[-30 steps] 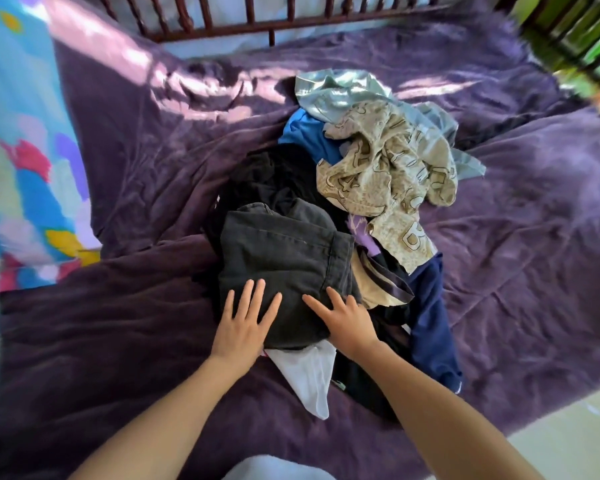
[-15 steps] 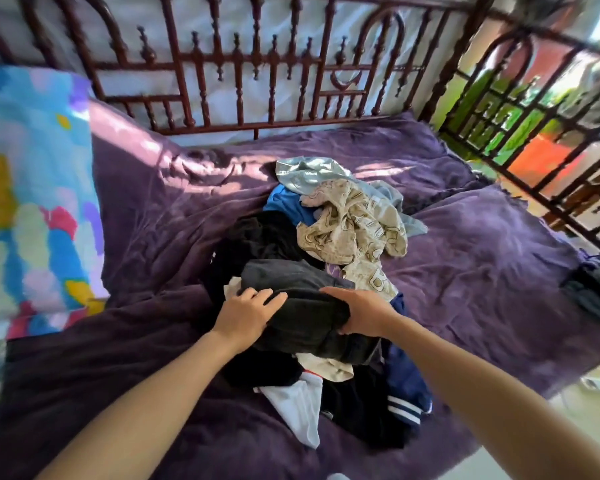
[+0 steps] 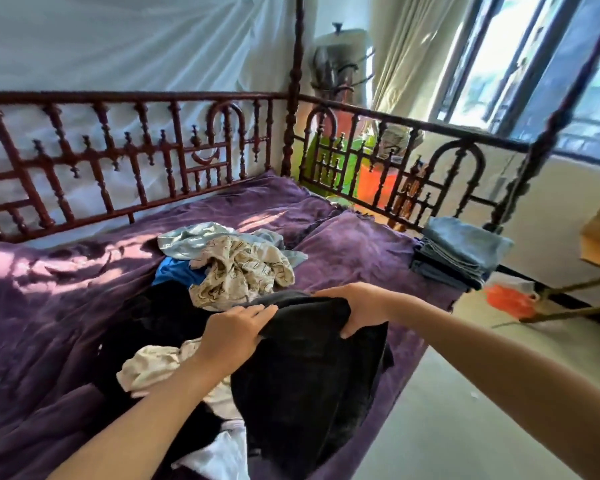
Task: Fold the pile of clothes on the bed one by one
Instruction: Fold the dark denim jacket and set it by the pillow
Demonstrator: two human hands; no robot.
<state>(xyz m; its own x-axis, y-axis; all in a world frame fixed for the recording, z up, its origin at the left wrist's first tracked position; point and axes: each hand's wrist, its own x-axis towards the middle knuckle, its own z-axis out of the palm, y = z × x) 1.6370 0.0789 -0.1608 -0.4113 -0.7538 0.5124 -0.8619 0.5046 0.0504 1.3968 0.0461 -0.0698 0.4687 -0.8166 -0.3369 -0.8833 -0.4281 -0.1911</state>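
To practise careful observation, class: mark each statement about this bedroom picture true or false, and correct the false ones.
1. The left hand and right hand both grip the dark garment. True.
2. A folded stack of blue clothes sits by the railing on the bed's right side. True.
3. The blanket is green. False: it is purple.
4. The beige patterned garment is neatly folded. False: it lies crumpled on the pile.

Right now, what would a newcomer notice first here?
The left hand and right hand grip a dark grey garment at near centre, over a jumbled pile of clothes on the purple bedspread. A neat stack of folded blue denim sits at the bed's right edge, beside the carved reddish wooden railing.
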